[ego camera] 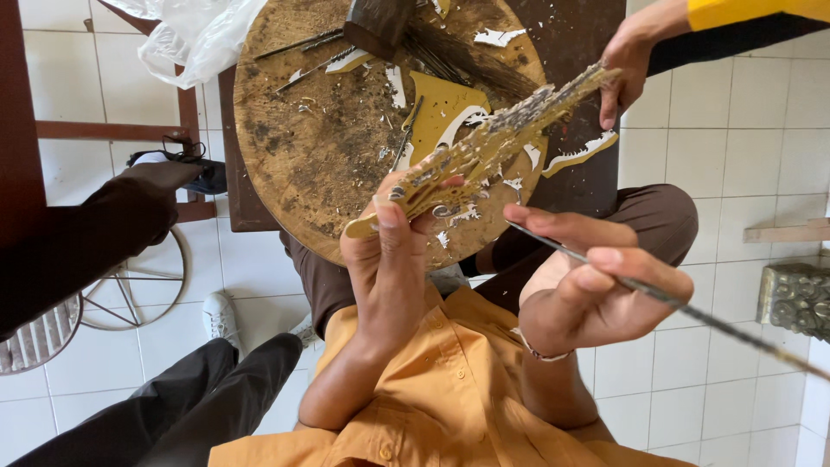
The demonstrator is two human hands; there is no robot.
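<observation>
The left hand [393, 259] is raised with its fingers and thumb pinched around the near end of a flat, pierced carved piece [484, 147], pale yellow and finely cut. The piece's long axis runs diagonally up and away from that hand toward the upper right, its near tip poking out just left of the thumb and its far end reaching another person's hand [627, 69], which touches or grips it there; I cannot tell which. That other hand comes in from a yellow sleeve [752, 10] at the top right.

The right hand [596, 290] sits just right of the left one, its fingers curled and pressed around a thin metal rod [692, 307]. The rod's long axis slants from a point near the left hand's fingertips down to the lower right, past the right hand and out of view.

Directly behind both hands lies a round wooden block [320, 147], scarred and littered with pale scraps [497, 36], a yellow offcut [432, 108], 2 or more slim tools [298, 43] and a dark mallet head [376, 22]. Left of the left hand a dark sleeve [95, 233] reaches in; beyond the block sits a clear plastic bag [194, 30]. Below the hands is the person's orange shirt [450, 380], over white floor tiles [743, 130].
</observation>
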